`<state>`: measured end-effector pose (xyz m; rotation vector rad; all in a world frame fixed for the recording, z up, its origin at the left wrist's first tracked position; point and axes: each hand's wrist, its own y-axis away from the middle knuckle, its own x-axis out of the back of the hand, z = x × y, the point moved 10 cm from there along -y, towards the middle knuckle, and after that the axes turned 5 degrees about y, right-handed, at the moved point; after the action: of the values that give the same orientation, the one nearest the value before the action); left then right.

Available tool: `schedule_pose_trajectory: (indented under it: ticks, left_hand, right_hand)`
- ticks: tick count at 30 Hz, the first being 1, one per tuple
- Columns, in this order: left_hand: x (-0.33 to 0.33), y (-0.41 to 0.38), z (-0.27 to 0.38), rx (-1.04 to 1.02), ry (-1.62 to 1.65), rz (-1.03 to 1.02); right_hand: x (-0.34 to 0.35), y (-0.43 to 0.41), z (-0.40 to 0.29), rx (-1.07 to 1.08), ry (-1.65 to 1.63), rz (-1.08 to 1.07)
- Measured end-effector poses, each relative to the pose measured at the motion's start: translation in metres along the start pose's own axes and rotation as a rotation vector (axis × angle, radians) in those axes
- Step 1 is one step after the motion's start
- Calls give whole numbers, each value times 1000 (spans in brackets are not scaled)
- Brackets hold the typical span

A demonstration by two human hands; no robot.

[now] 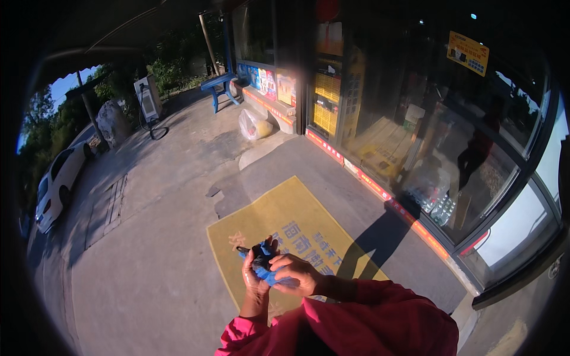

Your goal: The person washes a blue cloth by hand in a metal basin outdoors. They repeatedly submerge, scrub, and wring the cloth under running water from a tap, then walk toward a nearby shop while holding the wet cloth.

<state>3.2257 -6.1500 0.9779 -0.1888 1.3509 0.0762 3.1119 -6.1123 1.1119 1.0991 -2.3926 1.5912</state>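
Note:
In front of my body, above a yellow doormat [285, 200], both hands are together on a crumpled blue and black cloth-like bundle [265, 262]. My left hand [254, 273] cups it from the left, with the palm up and fingers curled round it. My right hand [296, 275] holds its right side, fingers bent over the blue part. A small dark loop sticks out at the bundle's left end. What the bundle is exactly cannot be told. Red sleeves cover both forearms.
A glass shopfront [401, 133] with a raised sill runs along the right. A tied plastic bag [254, 125] lies by the wall, near a blue bench [219, 86]. Further left stand a charging post [148, 99] with a cable, a boulder [112, 122] and a white car [60, 182].

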Motion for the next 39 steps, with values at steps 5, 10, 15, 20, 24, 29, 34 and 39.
schedule_pose_trajectory:
  ticks: [5, 10, 15, 20, 24, 29, 34, 39]
  left_hand:
    - [30, -128, 71, -289, -82, 152]
    - [59, -297, 121, -318, -319, 152]
    - [81, -472, 145, -118, -212, 64]
    - [108, -623, 117, 215, -37, 57]
    - [119, -727, 101, 348, -73, 5]
    - [175, -863, 93, 470, -822, -188]
    - [123, -969, 97, 909, -244, 118]
    - [96, -1056, 107, 847, -504, 228]
  right_hand:
    - [12, -56, 166, -248, -65, 110]
    - [17, -36, 420, -630, -271, 407]
    - [27, -95, 556, -1007, -1128, 561]
    - [135, -152, 658, -850, -402, 501]
    - [209, -221, 733, -758, 74, 36]
    - [235, -323, 828, -217, 204, -444]
    - [264, -397, 905, -32, 299, -695]
    - [281, -463, 965, 254, 312, -647]
